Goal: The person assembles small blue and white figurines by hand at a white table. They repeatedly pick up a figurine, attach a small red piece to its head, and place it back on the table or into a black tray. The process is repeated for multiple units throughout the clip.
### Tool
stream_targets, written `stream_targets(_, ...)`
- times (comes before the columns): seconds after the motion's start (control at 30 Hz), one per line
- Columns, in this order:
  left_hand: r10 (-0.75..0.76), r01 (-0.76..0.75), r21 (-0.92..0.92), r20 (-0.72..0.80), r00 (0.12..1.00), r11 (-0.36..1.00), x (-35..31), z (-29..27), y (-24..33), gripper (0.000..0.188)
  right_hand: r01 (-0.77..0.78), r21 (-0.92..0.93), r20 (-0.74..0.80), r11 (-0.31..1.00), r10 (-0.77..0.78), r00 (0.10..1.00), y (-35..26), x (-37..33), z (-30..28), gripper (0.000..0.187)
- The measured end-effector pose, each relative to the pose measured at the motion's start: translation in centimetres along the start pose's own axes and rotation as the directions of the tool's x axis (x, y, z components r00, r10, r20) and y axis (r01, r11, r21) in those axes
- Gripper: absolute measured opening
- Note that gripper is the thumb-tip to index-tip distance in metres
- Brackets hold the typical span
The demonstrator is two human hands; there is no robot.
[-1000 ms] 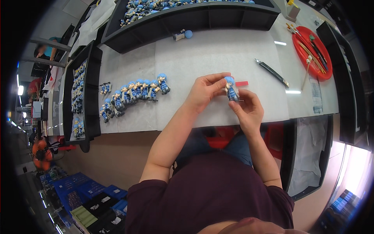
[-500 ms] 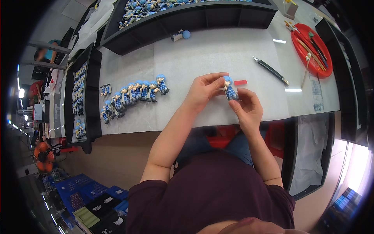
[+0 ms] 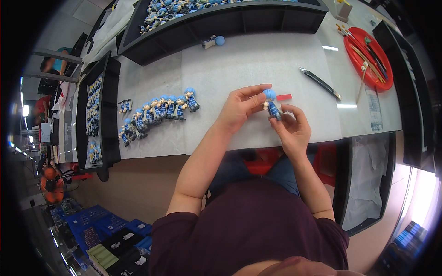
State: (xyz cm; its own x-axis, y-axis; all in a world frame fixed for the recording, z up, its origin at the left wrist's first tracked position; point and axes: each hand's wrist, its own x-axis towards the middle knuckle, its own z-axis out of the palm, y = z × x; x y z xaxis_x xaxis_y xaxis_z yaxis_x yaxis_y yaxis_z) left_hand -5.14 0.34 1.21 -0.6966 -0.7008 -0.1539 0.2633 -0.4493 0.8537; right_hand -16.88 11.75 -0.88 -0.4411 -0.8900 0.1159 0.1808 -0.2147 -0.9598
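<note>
Between my two hands, above the white work sheet (image 3: 221, 69), is a small blue-haired figurine (image 3: 272, 108) in blue and white. My left hand (image 3: 241, 105) pinches it near the head with thumb and fingers. Its lower end rests in the fingers of my right hand (image 3: 293, 126). Just beyond it lies a small red strip (image 3: 284, 97). To the left, a row of similar figurines (image 3: 159, 109) stands and leans close together. Another figurine (image 3: 212, 42) lies on its side at the back.
A long black tray (image 3: 230, 23) heaped with figurines spans the back. At left stands a black bin (image 3: 110, 92) holding more of them. On the right lie a utility knife (image 3: 321, 84) and a red oval tray (image 3: 351, 57) with brushes and sticks.
The figurine has turned in my fingers, and its body now tilts with the feet toward my right hand. Both hands have stayed in nearly the same place.
</note>
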Motion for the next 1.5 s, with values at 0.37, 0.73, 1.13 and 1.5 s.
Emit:
stream_targets(0.37, 0.078, -0.074, -0.048, 0.096, 0.992, 0.996, 0.2, -0.4, -0.1, 0.035, 0.136, 0.089, -0.013, 0.987, -0.136, 0.991, -0.5, 0.2, -0.1, 0.039)
stream_targets(0.73, 0.059, -0.052, -0.056, 0.127, 0.99, 0.997, -0.1, -0.1, 0.3, 0.034, 0.132, 0.02, -0.008, 0.991, -0.132, 0.991, 0.1, 0.0, 0.1, 0.039)
stream_targets(1.13, 0.179, -0.257, 0.209, 0.331, 0.926, 0.944, -0.3, 0.5, -0.6, 0.035, -0.097, -0.081, 0.111, 0.992, 0.105, 0.988, -4.0, 0.2, -3.9, 0.024)
stream_targets(1.5, -0.051, -0.103, 0.76, 0.176, 0.983, 0.642, -1.6, 4.7, -1.2, 0.036, 0.014, -0.282, -0.89, 0.959, -0.267, 0.371, -3.9, -5.2, -30.8, 0.022)
